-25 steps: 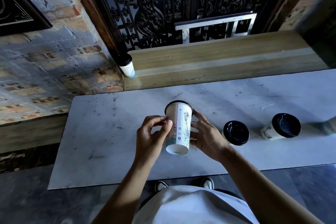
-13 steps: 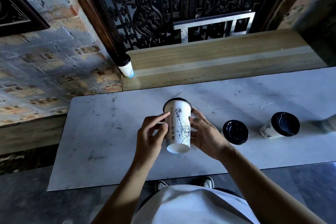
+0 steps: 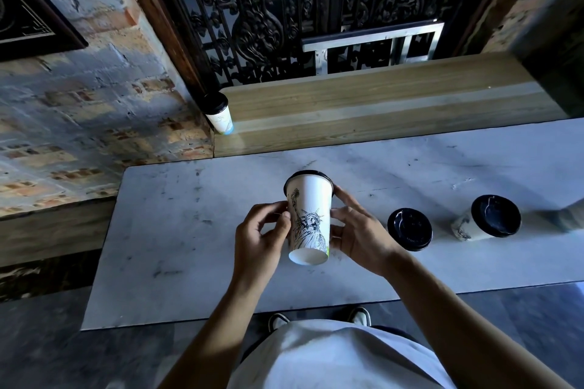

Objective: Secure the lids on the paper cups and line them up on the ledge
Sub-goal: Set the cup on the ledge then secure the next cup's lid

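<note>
Head view shows the left hand [image 3: 259, 240] and right hand [image 3: 360, 235] gripping the lidded paper cup [image 3: 309, 221] above the marble slab [image 3: 177, 249] — lid-seating apparently done (judging by its flush rim) — next, carry it to the ledge [image 3: 379, 110].

This looks like a café or takeaway drinks counter in an old building: lidded paper cups [image 3: 486, 218] stand on a marble worktop [image 3: 189, 246] before a wooden ledge [image 3: 379, 110], worn brick wall [image 3: 79, 110] and ornate dark iron grille [image 3: 268, 9].
</note>
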The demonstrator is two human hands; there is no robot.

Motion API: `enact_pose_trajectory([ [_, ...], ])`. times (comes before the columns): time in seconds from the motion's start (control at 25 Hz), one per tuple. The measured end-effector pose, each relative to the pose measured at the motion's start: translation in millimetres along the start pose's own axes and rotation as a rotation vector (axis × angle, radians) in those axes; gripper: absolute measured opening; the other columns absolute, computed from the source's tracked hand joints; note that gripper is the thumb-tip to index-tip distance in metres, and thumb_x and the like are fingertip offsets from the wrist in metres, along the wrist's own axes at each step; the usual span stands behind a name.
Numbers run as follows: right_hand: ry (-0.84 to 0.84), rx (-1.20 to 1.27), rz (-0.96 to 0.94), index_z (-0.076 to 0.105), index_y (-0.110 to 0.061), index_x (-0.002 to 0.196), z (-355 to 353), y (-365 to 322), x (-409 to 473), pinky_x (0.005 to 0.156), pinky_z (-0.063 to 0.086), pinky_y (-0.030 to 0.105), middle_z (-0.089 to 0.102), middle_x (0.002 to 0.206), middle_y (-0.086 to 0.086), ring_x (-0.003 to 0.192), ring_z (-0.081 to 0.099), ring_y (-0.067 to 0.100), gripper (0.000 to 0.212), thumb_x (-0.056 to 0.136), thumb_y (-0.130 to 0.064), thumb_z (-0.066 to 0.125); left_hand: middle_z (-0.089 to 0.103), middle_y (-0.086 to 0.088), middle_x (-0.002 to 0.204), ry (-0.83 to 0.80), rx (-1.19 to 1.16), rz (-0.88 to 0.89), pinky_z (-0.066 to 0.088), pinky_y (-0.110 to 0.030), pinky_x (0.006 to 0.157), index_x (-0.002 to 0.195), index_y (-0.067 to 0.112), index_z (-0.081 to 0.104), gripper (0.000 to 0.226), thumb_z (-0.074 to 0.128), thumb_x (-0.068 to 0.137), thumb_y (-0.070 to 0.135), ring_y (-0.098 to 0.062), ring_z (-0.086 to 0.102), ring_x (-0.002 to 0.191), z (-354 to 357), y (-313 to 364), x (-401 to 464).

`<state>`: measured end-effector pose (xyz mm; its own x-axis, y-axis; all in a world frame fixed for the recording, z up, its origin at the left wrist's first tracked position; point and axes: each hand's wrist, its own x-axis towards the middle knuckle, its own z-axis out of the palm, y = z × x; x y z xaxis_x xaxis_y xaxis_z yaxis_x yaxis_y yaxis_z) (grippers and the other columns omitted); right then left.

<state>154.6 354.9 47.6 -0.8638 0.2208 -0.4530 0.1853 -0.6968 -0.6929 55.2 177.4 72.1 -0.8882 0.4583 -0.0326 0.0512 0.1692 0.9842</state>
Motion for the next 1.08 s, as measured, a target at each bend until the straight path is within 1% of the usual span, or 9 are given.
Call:
enact_pose_trajectory([
  [0.2, 0.029, -0.014, 0.012, 0.054, -0.021, 0.145, 5.6, -3.5, -1.9, 0.064, 0.053, 0.038, 0.067, 0.098, 0.018, 0.078, 0.058, 0.034, 0.066, 0.080, -0.010, 0.061, 0.074, -0.004, 0.110, -0.014, 0.012, 0.070, 0.059, -0.036, 0.089, 0.109, 0.026, 0.074, 0.023, 0.066, 0.088, 0.029, -0.015, 0.072, 0.099, -2.7, -1.2, -2.8],
  [0.36, 0.025, -0.018, 0.011, 0.053, -0.019, 0.146, 1.9, -1.4, 0.8, 0.079, 0.051, 0.044, 0.065, 0.110, 0.020, 0.095, 0.057, 0.040, 0.066, 0.081, -0.011, 0.066, 0.071, -0.006, 0.106, -0.017, 0.037, 0.133, 0.057, -0.024, 0.083, 0.105, 0.023, 0.075, 0.034, 0.066, 0.085, -0.002, -0.011, 0.071, 0.092, -4.2, 1.6, -3.0],
  [0.48, 0.010, -0.042, 0.014, 0.055, -0.014, 0.144, 1.9, -3.1, -0.8, 0.078, 0.049, 0.042, 0.064, 0.109, 0.019, 0.092, 0.055, 0.038, 0.071, 0.076, -0.018, 0.074, 0.070, -0.007, 0.106, -0.035, 0.057, 0.156, 0.057, -0.024, 0.081, 0.103, 0.018, 0.076, 0.044, 0.065, 0.081, -0.018, -0.011, 0.071, 0.089, -5.5, -0.2, -3.8],
  [0.6, -0.018, -0.107, -0.016, 0.065, -0.004, 0.131, 2.0, -4.5, -3.2, 0.089, 0.044, 0.049, 0.064, 0.114, 0.025, 0.100, 0.051, 0.041, 0.050, 0.084, -0.021, 0.073, 0.072, -0.005, 0.107, -0.022, 0.015, 0.101, 0.059, -0.030, 0.082, 0.103, 0.017, 0.077, 0.030, 0.065, 0.084, -0.004, -0.015, 0.072, 0.093, -5.5, -3.0, -4.3],
  [0.68, -0.046, -0.151, -0.023, 0.067, 0.002, 0.127, 1.0, -4.3, -4.0, 0.093, 0.041, 0.051, 0.061, 0.117, 0.029, 0.103, 0.049, 0.041, 0.052, 0.085, -0.028, 0.076, 0.074, -0.005, 0.105, -0.004, -0.029, 0.037, 0.060, -0.033, 0.082, 0.103, 0.016, 0.076, 0.021, 0.064, 0.087, 0.010, -0.016, 0.072, 0.094, -5.0, -2.1, -5.8],
  [0.76, -0.055, -0.167, -0.020, 0.066, 0.005, 0.126, 2.3, -5.2, -4.5, 0.092, 0.045, 0.048, 0.061, 0.116, 0.029, 0.103, 0.051, 0.039, 0.049, 0.089, -0.026, 0.073, 0.076, -0.005, 0.102, 0.011, -0.051, -0.002, 0.059, -0.026, 0.079, 0.103, 0.015, 0.076, 0.019, 0.066, 0.087, 0.019, -0.013, 0.071, 0.090, -4.3, 0.4, -7.1],
  [0.84, -0.048, -0.136, -0.011, 0.068, 0.002, 0.126, 2.2, -6.1, -4.0, 0.086, 0.052, 0.043, 0.066, 0.112, 0.025, 0.098, 0.058, 0.037, 0.041, 0.089, -0.017, 0.064, 0.078, -0.003, 0.099, 0.020, -0.072, -0.046, 0.057, -0.020, 0.076, 0.101, 0.014, 0.075, 0.020, 0.069, 0.086, 0.025, -0.009, 0.072, 0.086, -2.5, 2.5, -7.0],
  [0.92, -0.051, -0.084, 0.006, 0.067, -0.003, 0.130, 3.3, -7.9, -4.6, 0.075, 0.056, 0.037, 0.070, 0.102, 0.019, 0.086, 0.062, 0.033, 0.048, 0.083, -0.007, 0.057, 0.079, 0.000, 0.094, 0.027, -0.092, -0.099, 0.057, -0.021, 0.074, 0.099, 0.014, 0.074, 0.022, 0.072, 0.084, 0.030, -0.011, 0.073, 0.083, -0.6, 2.9, -6.0],
  [1.08, -0.071, -0.086, -0.014, 0.053, -0.005, 0.140, 5.0, -8.0, -6.8, 0.060, 0.057, 0.029, 0.074, 0.087, 0.011, 0.071, 0.071, 0.021, 0.063, 0.078, 0.006, 0.055, 0.079, 0.007, 0.086, 0.022, -0.093, -0.105, 0.055, -0.015, 0.072, 0.098, 0.008, 0.072, 0.011, 0.077, 0.090, 0.013, -0.005, 0.073, 0.078, -0.2, 2.8, -7.7],
])
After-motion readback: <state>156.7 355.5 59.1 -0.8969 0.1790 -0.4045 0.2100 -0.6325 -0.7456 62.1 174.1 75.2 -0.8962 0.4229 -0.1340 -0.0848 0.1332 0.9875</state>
